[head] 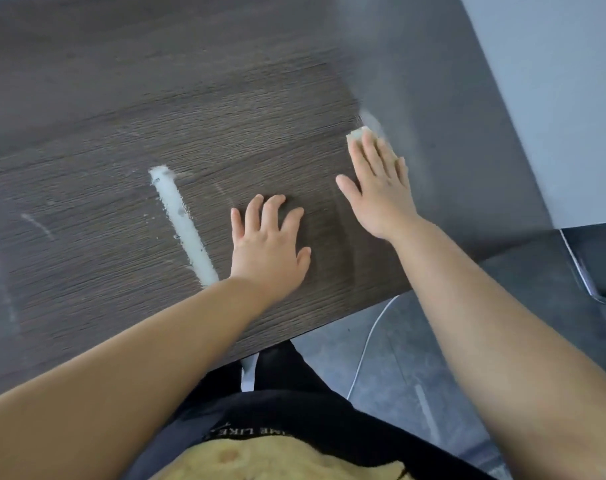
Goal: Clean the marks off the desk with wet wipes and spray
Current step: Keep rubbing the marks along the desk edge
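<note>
A dark wood-grain desk fills most of the view. A thick white mark runs across it, ending by my left wrist. Fainter thin streaks lie further left. My left hand rests flat on the desk with its fingers spread and nothing in it. My right hand presses a folded wet wipe flat onto the desk near its right edge. Only the wipe's front corner shows beyond my fingertips. A pale smear lies just ahead of the wipe. No spray bottle is in view.
The desk's right edge meets a light grey wall. Below the front edge is grey floor with a white cable and a chrome chair leg at the right. My dark clothing fills the bottom.
</note>
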{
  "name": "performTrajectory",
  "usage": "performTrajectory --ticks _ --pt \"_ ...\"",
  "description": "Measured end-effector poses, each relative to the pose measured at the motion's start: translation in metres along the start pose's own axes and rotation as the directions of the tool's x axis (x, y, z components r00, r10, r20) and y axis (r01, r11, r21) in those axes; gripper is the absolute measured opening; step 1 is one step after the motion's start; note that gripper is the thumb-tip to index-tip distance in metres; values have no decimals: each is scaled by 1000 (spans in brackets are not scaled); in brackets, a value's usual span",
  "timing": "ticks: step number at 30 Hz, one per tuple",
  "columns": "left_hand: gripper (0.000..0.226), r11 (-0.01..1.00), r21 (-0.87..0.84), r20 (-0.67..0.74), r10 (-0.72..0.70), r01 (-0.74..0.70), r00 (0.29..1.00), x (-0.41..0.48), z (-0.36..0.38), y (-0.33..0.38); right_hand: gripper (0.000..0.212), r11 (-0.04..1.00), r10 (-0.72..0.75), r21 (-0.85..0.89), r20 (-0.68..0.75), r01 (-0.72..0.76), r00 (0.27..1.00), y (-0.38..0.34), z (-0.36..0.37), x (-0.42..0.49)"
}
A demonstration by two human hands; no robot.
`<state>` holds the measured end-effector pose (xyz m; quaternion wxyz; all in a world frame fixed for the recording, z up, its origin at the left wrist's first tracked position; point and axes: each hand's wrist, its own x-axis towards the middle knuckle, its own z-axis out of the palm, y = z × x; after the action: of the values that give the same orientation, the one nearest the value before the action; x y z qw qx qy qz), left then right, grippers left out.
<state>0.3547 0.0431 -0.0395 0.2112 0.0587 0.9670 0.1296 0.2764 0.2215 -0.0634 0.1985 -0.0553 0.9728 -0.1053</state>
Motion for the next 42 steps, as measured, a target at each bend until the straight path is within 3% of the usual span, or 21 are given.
performTrajectory --ticks 5,15,20,25,27,29,32,35,37,39,41,42 --pt "61 1000 -18 -50 23 -24 998 -11 9 -3 75 1000 8 14 54 -9 999 24 38 -140" --pt "61 1000 10 -45 3 -3 999 -14 10 -1 61 998 16 -58 7 -15 1000 17 3 -11" --pt "61 1000 -6 -64 -9 9 998 -27 12 -14 63 999 38 -31 -32 -39 999 30 25 -84" --pt "58 999 -36 -71 -19 17 997 -45 15 -34 69 979 204 -21 -16 -204 979 -15 54 -126" --pt "57 998 -63 -97 -32 26 995 -54 13 -43 75 993 114 -40 -22 -114 993 -58 69 -124" --pt "56 992 -106 -140 -84 70 987 -67 7 -61 75 994 -97 -48 -51 94 994 -113 89 -130" --pt "49 956 -208 -209 -252 209 945 -88 -2 -100 63 918 -394 -29 35 395 919 -173 108 -147" --pt "48 920 -218 -200 -370 327 907 -109 -4 -138 68 844 -512 -138 83 519 855 -160 105 -141" --pt "48 903 -218 -195 -412 370 890 -125 -2 -157 65 921 -357 -149 48 360 933 -131 92 -123" --pt "46 890 -231 -198 -438 392 877 -137 1 -170 60 995 -61 -75 -10 60 998 -111 75 -103" --pt "45 879 -245 -195 -458 410 867 -148 4 -178 61 992 127 -15 -53 -128 990 -123 73 -93" --pt "45 873 -253 -193 -468 417 862 -155 7 -182 63 992 122 -28 -71 -124 990 -144 80 -97"
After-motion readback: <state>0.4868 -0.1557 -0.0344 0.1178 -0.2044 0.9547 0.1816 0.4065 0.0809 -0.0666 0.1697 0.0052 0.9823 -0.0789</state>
